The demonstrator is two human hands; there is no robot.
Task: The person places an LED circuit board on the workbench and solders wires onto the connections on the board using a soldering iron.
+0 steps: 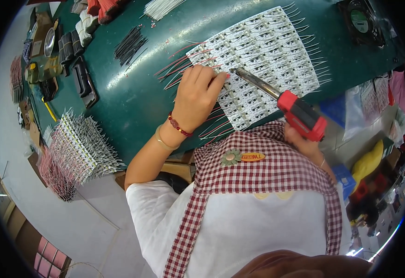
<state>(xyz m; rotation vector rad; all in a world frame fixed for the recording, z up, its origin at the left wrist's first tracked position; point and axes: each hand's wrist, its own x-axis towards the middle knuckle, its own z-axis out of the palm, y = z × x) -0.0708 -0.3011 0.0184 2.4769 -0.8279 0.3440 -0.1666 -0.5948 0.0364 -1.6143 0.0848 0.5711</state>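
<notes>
A sheet of white circuit boards [262, 51] lies on the green table, with pale wires fringing its far right edge and red and black wires [184, 60] along its left. Over that left edge my left hand [198, 95] is closed, thumb and fingers pinched together at the boards. A small red bit shows at the fingertips; what they hold is too small to make out. My right hand [300, 141] grips a red and black soldering iron [304, 116] from below. Its dark metal tip meets the boards just right of my left fingertips.
A pile of black wires [130, 45] lies on the table [133, 102] to the left. Beyond it are bundled wires [86, 23] and a black holder [84, 82]. Stacked wired boards [82, 148] stand at the lower left. A black fan-like device [361, 22] sits at the far right.
</notes>
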